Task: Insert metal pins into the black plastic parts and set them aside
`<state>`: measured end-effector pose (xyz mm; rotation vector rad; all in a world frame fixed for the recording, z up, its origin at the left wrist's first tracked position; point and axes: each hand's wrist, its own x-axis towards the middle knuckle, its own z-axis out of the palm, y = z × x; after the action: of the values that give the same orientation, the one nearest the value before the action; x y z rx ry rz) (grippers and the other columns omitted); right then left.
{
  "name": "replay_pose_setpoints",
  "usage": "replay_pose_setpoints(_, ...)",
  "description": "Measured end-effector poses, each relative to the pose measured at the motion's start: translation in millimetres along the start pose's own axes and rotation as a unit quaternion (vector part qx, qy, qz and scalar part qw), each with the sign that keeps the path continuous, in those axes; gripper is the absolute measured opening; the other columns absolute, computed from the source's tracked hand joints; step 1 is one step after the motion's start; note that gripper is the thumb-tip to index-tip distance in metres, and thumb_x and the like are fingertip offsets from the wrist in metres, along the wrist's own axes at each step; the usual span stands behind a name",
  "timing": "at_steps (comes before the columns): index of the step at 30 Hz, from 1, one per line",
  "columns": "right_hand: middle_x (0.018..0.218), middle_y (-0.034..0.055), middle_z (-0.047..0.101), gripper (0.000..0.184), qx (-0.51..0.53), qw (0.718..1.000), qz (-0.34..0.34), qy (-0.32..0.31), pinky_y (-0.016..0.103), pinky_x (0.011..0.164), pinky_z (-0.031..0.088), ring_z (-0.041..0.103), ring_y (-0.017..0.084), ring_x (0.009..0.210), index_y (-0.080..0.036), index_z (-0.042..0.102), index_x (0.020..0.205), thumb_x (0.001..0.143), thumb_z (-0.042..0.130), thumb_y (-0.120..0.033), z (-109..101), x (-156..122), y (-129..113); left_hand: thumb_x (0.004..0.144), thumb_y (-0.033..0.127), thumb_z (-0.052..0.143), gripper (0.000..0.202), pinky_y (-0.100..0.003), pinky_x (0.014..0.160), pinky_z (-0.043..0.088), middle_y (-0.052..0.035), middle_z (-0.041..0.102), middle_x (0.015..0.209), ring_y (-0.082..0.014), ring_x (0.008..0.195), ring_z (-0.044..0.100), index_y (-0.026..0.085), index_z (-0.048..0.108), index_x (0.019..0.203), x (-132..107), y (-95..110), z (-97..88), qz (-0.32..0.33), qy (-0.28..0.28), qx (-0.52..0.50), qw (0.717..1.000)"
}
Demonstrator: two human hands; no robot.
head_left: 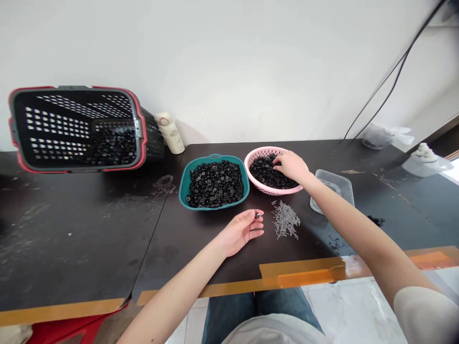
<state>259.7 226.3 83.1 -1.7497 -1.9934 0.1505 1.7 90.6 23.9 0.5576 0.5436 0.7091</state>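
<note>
My left hand point(244, 230) is held palm up just above the table, in front of the teal tray. Its thumb and forefinger pinch a small black round piece point(257, 215) with a light spot. My right hand point(289, 166) reaches into the pink basket point(274, 191), fingers bent down among black pieces point(263, 171); whatever lies between its fingertips is hidden. The teal tray point(182, 191) holds many black discs with centre holes point(217, 184). Beside my left fingertips lies a loose pile of thin grey metal pins or nails point(286, 220).
A dark perforated basket point(143, 138) with a red rim lies tipped at the left, black pieces inside. A pale bottle-shaped thing point(170, 134) leans behind it. A clear plastic container point(340, 186) sits under my right forearm. Orange tape point(304, 271) lines the table's front edge.
</note>
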Motion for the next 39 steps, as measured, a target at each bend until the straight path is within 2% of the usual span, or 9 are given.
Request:
replay_pose_setpoints(4, 0.107, 0.0110, 0.077, 0.022, 0.076, 0.997, 0.014, 0.013, 0.045, 0.093, 0.054, 0.071, 0.027, 0.098, -0.017, 0.077, 0.108, 0.090, 0.066, -0.024, -13, -17, -11, 0.067, 0.040, 0.091, 0.040, -0.023, 0.070, 0.060, -0.0019, 0.068, 0.083, -0.0094, 0.069, 0.066, 0.013, 0.072, 0.089, -2, 0, 1.5, 0.014, -0.010, 0.008, 1.000)
replay_pose_setpoints(6, 0.110, 0.0092, 0.077, 0.033, 0.186, 0.982, 0.015, 0.009, 0.038, 0.085, 0.058, 0.073, 0.022, 0.092, -0.020, 0.072, 0.121, 0.093, 0.064, -0.035, -17, -38, -22, 0.065, 0.039, 0.092, 0.040, -0.023, 0.070, 0.060, -0.0020, 0.069, 0.083, -0.0091, 0.068, 0.065, 0.013, 0.072, 0.088, -3, 2, 4.4, 0.042, -0.005, 0.021, 0.999)
replay_pose_setpoints(9, 0.103, 0.0069, 0.078, 0.042, 0.504, 0.863, 0.036, -0.014, 0.033, 0.074, 0.061, 0.073, 0.019, 0.083, -0.025, 0.071, 0.120, 0.084, 0.075, -0.046, -9, -82, -47, 0.065, 0.039, 0.092, 0.040, -0.024, 0.069, 0.059, -0.0018, 0.071, 0.084, -0.0090, 0.066, 0.064, 0.016, 0.074, 0.093, -7, 7, 10.0, 0.121, 0.015, 0.066, 0.990)
replay_pose_setpoints(11, 0.098, 0.0054, 0.079, 0.035, 0.606, 0.793, 0.056, -0.028, 0.030, 0.070, 0.060, 0.072, 0.017, 0.079, -0.026, 0.076, 0.106, 0.078, 0.081, -0.047, 3, -109, -64, 0.066, 0.038, 0.091, 0.039, -0.025, 0.069, 0.059, -0.0018, 0.073, 0.083, -0.0102, 0.066, 0.065, 0.017, 0.074, 0.094, -10, 10, 13.3, 0.180, 0.035, 0.107, 0.977)
replay_pose_setpoints(13, 0.097, 0.0052, 0.079, 0.033, 0.649, 0.756, 0.077, -0.045, 0.030, 0.070, 0.061, 0.072, 0.016, 0.078, -0.026, 0.077, 0.100, 0.075, 0.084, -0.047, 16, -128, -78, 0.069, 0.035, 0.089, 0.032, -0.025, 0.070, 0.058, -0.0019, 0.074, 0.082, -0.0117, 0.068, 0.067, 0.018, 0.074, 0.091, -13, 13, 15.4, 0.244, 0.066, 0.149, 0.956)
replay_pose_setpoints(16, 0.092, 0.0045, 0.079, 0.034, 0.670, 0.733, 0.098, -0.065, 0.032, 0.072, 0.062, 0.073, 0.018, 0.077, -0.025, 0.079, 0.095, 0.069, 0.088, -0.047, 29, -139, -89, 0.072, 0.034, 0.087, 0.024, -0.025, 0.071, 0.059, -0.0019, 0.075, 0.082, -0.0126, 0.069, 0.069, 0.019, 0.074, 0.085, -18, 13, 16.5, 0.330, 0.120, 0.215, 0.911)
replay_pose_setpoints(21, 0.092, 0.0031, 0.080, 0.032, 0.667, 0.733, 0.100, -0.083, 0.038, 0.085, 0.061, 0.074, 0.019, 0.082, -0.026, 0.080, 0.095, 0.069, 0.090, -0.041, 35, -142, -92, 0.075, 0.038, 0.084, 0.023, -0.025, 0.060, 0.060, -0.0022, 0.075, 0.081, -0.0141, 0.063, 0.070, 0.020, 0.077, 0.089, -22, 9, 17.5, 0.371, 0.177, 0.274, 0.870)
replay_pose_setpoints(32, 0.091, 0.0022, 0.078, 0.027, 0.591, 0.803, 0.066, -0.040, 0.039, 0.084, 0.061, 0.073, 0.022, 0.087, -0.029, 0.081, 0.095, 0.071, 0.088, -0.038, 36, -147, -92, 0.077, 0.040, 0.082, 0.025, -0.025, 0.063, 0.062, -0.0008, 0.073, 0.076, -0.0132, 0.063, 0.069, 0.018, 0.074, 0.088, -18, 5, 18.3, 0.322, 0.177, 0.293, 0.883)
replay_pose_setpoints(39, 0.087, 0.0020, 0.077, 0.023, 0.593, 0.802, 0.063, -0.015, 0.037, 0.081, 0.061, 0.072, 0.021, 0.082, -0.029, 0.081, 0.090, 0.072, 0.088, -0.039, 39, -148, -96, 0.077, 0.039, 0.082, 0.027, -0.025, 0.063, 0.062, -0.0010, 0.073, 0.074, -0.0134, 0.062, 0.070, 0.017, 0.073, 0.088, -18, 3, 18.5, 0.310, 0.174, 0.268, 0.895)
